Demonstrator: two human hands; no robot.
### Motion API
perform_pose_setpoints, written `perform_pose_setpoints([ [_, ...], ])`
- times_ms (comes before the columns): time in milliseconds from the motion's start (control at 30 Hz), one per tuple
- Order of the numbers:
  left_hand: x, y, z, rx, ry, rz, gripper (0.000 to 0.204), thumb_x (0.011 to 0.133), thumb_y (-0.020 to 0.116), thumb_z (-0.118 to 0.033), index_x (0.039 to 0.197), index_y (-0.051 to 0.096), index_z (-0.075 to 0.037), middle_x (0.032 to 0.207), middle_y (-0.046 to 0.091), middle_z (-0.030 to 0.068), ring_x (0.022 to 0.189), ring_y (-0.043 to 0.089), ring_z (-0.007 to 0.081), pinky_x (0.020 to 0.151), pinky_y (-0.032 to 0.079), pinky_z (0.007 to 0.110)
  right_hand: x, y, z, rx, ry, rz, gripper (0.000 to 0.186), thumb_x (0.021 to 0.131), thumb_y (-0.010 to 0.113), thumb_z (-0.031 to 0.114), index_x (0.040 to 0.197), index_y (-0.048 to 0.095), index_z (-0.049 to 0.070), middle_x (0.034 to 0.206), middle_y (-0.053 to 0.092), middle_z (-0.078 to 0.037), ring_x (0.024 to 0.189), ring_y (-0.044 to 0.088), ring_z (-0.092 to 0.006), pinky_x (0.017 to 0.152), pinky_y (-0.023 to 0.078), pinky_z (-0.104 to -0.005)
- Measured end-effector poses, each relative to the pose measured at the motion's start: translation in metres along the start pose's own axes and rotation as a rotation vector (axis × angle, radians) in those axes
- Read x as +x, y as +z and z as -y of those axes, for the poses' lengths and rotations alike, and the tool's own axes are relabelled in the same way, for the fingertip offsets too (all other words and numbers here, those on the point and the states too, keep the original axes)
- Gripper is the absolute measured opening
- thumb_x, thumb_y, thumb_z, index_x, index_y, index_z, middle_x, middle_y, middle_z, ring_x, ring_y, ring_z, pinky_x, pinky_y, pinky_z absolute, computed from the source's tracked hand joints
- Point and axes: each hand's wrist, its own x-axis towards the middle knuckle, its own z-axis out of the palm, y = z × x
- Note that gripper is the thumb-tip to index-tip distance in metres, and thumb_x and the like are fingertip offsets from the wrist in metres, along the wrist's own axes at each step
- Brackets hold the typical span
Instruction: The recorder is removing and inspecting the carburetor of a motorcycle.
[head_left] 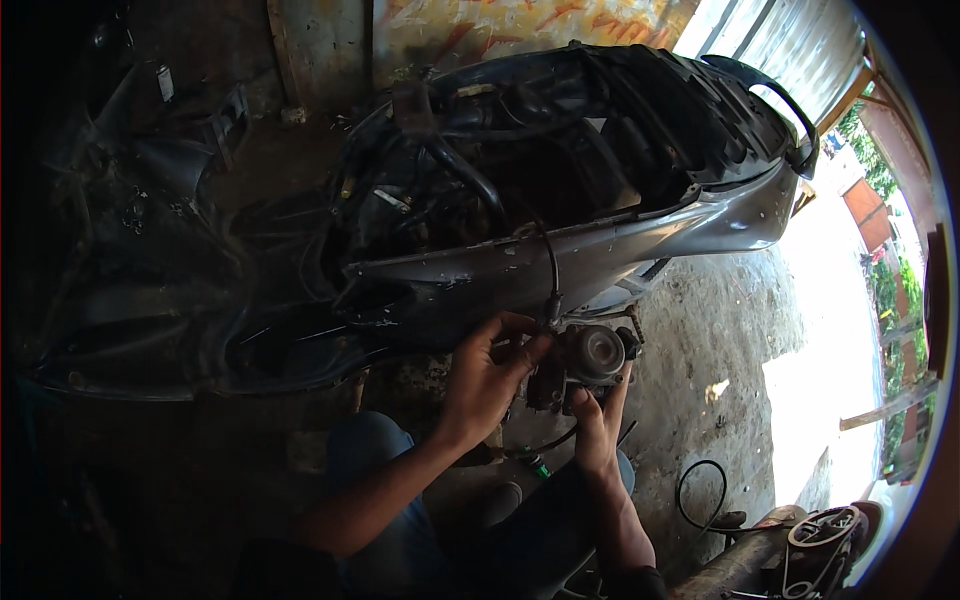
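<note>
A metal carburetor [600, 352] with a round dull cap is held over my knees, beside the scooter's body [460, 290]. My right hand [596, 432] grips it from below, thumb at the lower edge and fingers along the right side. My left hand [492, 365] is closed at the carburetor's left side, thumb and index finger near the lower end of a black cable [554, 270] that comes down from the scooter's open frame. The left fingertips are partly in shadow; what exactly they pinch is unclear.
The scooter's dark floorboard [180, 350] stretches left. A bright doorway fills the right side, beyond concrete floor [710, 330]. A belt-driven compressor [770, 560] stands at lower right near a looped black hose [682, 490]. A green object [540, 467] lies below the carburetor. A stained wall [480, 30] is behind.
</note>
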Motion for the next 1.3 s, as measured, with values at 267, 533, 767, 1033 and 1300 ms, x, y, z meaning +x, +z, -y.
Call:
perform_pose_setpoints([
  [267,0.001,0.006,0.011,0.108,0.220,-0.116,0.027,0.106,0.068,-0.027,0.120,0.068,-0.004,0.102,0.069,0.0005,0.091,0.061,0.0037,0.077,0.050,0.025,0.003,0.002,-0.008,0.013,-0.002,0.022,0.123,0.090,0.079,0.041,0.164,-0.007,-0.006,0.160,0.035,-0.024,0.147,0.039,-0.0309,0.122,0.031,-0.0412],
  [533,0.003,0.001,-0.004,0.016,0.086,0.111,0.035,0.104,0.070,-0.029,0.128,0.068,-0.004,0.116,0.070,0.0023,0.106,0.064,0.0109,0.097,0.048,0.028,0.005,0.000,0.002,0.018,-0.053,0.007,0.109,0.089,0.078,0.043,0.162,0.012,-0.003,0.153,0.043,-0.024,0.145,0.041,-0.0311,0.121,0.030,-0.0416],
  [767,0.007,-0.002,-0.004,-0.017,0.130,0.137,0.035,0.105,0.065,-0.024,0.131,0.063,0.000,0.125,0.068,0.0085,0.119,0.063,0.0160,0.104,0.046,0.032,0.008,0.000,0.011,-0.007,-0.113,0.048,0.100,0.088,0.075,0.045,0.158,0.020,-0.001,0.149,0.047,-0.024,0.144,0.043,-0.0329,0.120,0.032,-0.0438],
  [1033,0.006,-0.005,0.007,-0.089,0.117,0.128,0.036,0.107,0.061,-0.024,0.134,0.062,0.000,0.125,0.068,0.0087,0.117,0.064,0.0176,0.103,0.048,0.034,0.006,-0.003,0.009,-0.019,-0.085,0.085,0.103,0.089,0.076,0.047,0.160,0.018,-0.001,0.153,0.043,-0.026,0.146,0.042,-0.0348,0.120,0.033,-0.0454],
  [1300,0.002,-0.004,0.005,-0.323,0.052,0.203,0.042,0.109,0.058,-0.024,0.141,0.057,0.003,0.134,0.066,0.0124,0.128,0.061,0.0220,0.112,0.044,0.039,-0.001,-0.001,0.003,0.238,0.143,0.047,0.113,0.093,0.073,0.036,0.166,-0.004,-0.004,0.167,0.026,-0.026,0.154,0.030,-0.0329,0.125,0.028,-0.0425],
])
